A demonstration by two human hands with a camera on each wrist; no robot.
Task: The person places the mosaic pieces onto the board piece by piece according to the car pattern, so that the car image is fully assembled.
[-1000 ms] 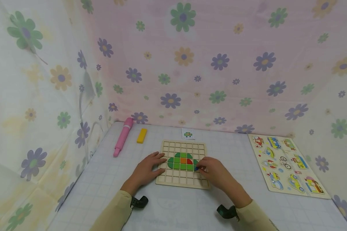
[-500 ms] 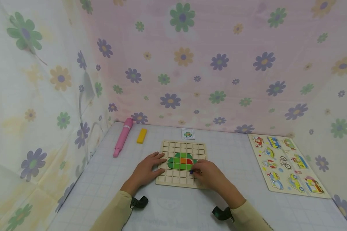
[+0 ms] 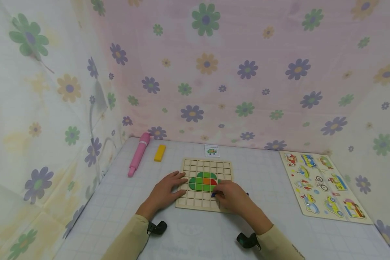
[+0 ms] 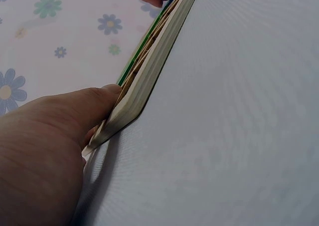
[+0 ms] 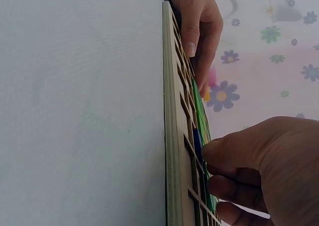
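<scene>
A wooden grid board (image 3: pixel 191 203) lies on the table, with green, orange and red tiles (image 3: pixel 203 184) set into its middle. My left hand (image 3: pixel 164 189) rests on the board's left edge, thumb (image 4: pixel 97 104) and fingers spread and relaxed. Over the lower right of the pattern, my right hand (image 3: pixel 232 196) pinches a small dark blue tile (image 3: pixel 213 195) at the grid. In the right wrist view that blue tile (image 5: pixel 197 142) sits at the thumb tip, beside the green tiles (image 5: pixel 198 104). The board's lower right part is hidden under my right hand.
Behind the board lies a small picture card (image 3: pixel 212 151). A pink pen-like object (image 3: pixel 139 155) and a yellow block (image 3: pixel 160 153) lie at left. A wooden vehicle puzzle (image 3: pixel 325 186) is at right. Something small and blue (image 3: pixel 247 194) shows beside my right hand.
My right hand has moved left and slightly down over the board with the blue tile. A small blue thing now shows to its right. The left hand has stayed put.
</scene>
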